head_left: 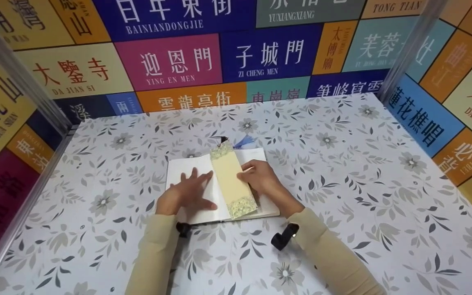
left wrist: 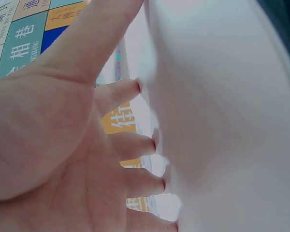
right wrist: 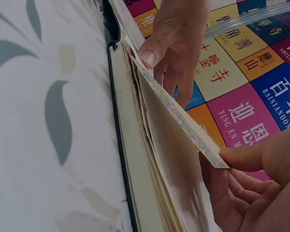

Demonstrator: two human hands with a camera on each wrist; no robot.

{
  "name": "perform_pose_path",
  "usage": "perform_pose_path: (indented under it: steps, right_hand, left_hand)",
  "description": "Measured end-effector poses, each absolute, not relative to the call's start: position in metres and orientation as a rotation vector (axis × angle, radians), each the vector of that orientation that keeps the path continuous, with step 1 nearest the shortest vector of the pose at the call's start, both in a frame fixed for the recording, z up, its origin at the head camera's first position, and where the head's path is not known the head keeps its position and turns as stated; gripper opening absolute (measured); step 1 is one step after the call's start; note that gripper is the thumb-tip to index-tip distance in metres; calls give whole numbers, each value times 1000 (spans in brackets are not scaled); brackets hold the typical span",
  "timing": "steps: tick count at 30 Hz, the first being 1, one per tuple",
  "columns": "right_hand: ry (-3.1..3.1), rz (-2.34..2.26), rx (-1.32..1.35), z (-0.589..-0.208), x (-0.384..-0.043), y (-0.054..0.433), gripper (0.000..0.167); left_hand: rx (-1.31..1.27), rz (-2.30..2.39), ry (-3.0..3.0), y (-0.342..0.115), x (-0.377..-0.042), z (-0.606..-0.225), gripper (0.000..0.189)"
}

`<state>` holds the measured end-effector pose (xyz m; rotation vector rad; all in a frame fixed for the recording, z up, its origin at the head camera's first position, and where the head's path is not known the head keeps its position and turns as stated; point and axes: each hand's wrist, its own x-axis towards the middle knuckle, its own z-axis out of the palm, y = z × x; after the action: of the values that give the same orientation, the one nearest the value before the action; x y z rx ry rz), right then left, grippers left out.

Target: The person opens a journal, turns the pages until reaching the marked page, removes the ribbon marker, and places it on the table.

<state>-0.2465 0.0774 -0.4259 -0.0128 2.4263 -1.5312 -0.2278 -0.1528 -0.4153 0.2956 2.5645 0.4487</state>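
Card (head_left: 232,174) slants over an open book (head_left: 178,167), top toward eleven o'clock. At its three o'clock edge the right hand (head_left: 261,177) has its grip pinching it; at nine, the left hand (head_left: 191,191) rests, fingers spread, on the page. Blue tassel (head_left: 245,142) shows at one o'clock, worktop (head_left: 76,205) around.

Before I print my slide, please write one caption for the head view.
Over an open book, the right hand pinches a yellow strip; the left hand touches the left page.

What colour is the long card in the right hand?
The card is pale yellow, with speckled green-and-yellow ends; the head view shows it best.
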Motion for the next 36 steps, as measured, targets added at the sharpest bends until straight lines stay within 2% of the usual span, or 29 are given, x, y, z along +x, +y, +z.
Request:
perform_pose_path:
  steps: [16,28,36]
  right_hand:
    - [2286,-1785,16,-388,-251,81,33]
    - [2345,-1811,-28,-352,-260,105,35]
    - [2444,-1802,48,-340,-277,135,37]
  left_hand:
    - [312,404,2562,-151,-228,-414,106]
    - [334,381,2574,-152,-228,-414,108]
    - [330,384,2568,-151,-227,-414,109]
